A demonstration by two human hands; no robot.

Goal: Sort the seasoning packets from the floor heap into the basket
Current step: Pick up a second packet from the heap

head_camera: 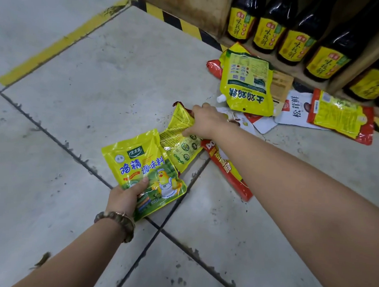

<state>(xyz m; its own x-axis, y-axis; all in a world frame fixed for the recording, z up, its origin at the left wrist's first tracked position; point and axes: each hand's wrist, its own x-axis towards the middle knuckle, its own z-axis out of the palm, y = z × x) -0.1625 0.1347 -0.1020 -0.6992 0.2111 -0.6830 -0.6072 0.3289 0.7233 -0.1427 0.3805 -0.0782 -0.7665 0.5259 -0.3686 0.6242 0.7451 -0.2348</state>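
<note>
Floor tiles (81, 89): my right hand (205, 121) pinches yellow packet (182, 145), lengthwise away from me; left hand (124, 197) grips chicken packet (143, 163).

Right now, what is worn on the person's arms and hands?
No sleeves and no gloves are in view. Beside the left hand, the wrist carries a bracelet of round brownish beads. The right hand and its wrist show no ring, watch or band.
</note>
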